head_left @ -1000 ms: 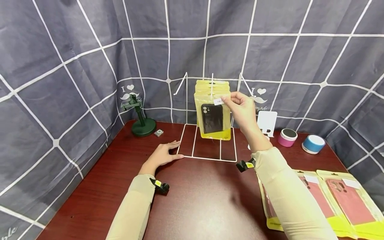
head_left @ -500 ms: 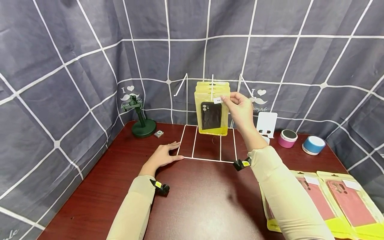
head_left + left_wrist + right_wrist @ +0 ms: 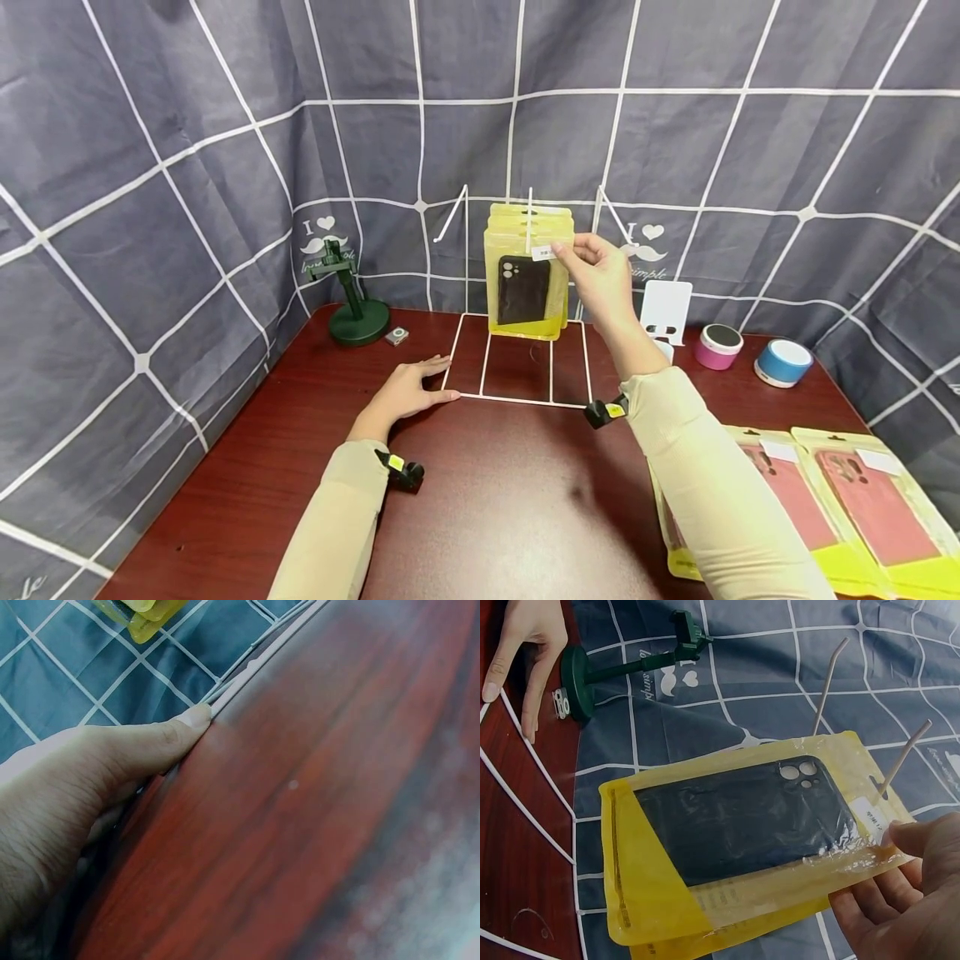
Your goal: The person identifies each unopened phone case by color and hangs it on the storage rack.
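Note:
My right hand [image 3: 603, 271] pinches the upper right edge of a yellow packaged black phone case [image 3: 523, 289] by its white label. In the right wrist view the middle hook [image 3: 907, 756] of the white wire rack passes through the slot at the package's top, thumb in front and fingers behind. More yellow packages [image 3: 531, 212] hang behind it on the same hook. My left hand [image 3: 405, 387] rests at the front left corner of the rack's base [image 3: 517, 400], fingers and thumb extended. The left wrist view shows its thumb [image 3: 169, 739] touching the wire.
Packaged pink phone cases [image 3: 877, 508] lie at the front right. A pink round speaker [image 3: 717, 350], a blue one [image 3: 783, 364] and a white phone stand [image 3: 666, 308] are at the back right. A green stand [image 3: 358, 321] and a small silver player [image 3: 397, 335] stand back left.
The front package has swung slightly left and its lower end has risen, moving back toward the others. My right forearm has shifted slightly left; my left hand has stayed on the rack.

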{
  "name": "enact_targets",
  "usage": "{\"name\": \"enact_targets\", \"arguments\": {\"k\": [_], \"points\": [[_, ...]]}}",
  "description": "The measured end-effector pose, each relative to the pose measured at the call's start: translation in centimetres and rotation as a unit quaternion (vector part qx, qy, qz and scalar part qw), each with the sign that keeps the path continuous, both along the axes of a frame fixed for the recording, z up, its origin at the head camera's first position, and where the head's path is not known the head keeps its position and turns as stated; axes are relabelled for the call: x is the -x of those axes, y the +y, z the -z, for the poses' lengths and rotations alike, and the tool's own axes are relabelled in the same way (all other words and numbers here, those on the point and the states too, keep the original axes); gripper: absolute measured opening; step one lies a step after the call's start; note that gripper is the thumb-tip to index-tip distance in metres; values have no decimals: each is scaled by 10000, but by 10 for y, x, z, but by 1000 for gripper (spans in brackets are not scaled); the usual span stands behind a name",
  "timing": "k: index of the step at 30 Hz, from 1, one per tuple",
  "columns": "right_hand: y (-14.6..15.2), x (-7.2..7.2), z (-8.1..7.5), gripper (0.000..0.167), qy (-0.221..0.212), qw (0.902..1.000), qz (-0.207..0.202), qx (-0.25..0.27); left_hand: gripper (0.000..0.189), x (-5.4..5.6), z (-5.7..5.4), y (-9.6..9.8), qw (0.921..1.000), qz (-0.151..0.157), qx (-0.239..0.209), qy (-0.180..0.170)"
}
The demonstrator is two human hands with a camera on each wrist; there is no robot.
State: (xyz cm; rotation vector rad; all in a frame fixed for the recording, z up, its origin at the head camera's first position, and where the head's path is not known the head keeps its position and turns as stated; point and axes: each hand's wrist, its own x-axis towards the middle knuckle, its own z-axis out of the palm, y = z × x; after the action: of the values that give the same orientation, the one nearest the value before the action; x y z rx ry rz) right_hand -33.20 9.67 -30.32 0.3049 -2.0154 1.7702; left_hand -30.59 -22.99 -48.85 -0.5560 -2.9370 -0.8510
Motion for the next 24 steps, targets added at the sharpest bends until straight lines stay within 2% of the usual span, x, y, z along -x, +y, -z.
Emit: {"name": "enact_targets", "arguments": {"k": [7,12,17,24], "points": [[8,-2,4,35,19,9991,124,-406,82,1,1,0,9999,56,46,89],[21,-7,12,36,-72,9977,65,-667,83,2,4,-1,9999,53,-11,126],[43,-17,26,39,-291,9971,-111,-689,83,2,4,-1,9999,63,-69,129],[84,-34,51,40,-461,9932,-322,-1016,83,1,3,0,9999,54,-48,90]]}}
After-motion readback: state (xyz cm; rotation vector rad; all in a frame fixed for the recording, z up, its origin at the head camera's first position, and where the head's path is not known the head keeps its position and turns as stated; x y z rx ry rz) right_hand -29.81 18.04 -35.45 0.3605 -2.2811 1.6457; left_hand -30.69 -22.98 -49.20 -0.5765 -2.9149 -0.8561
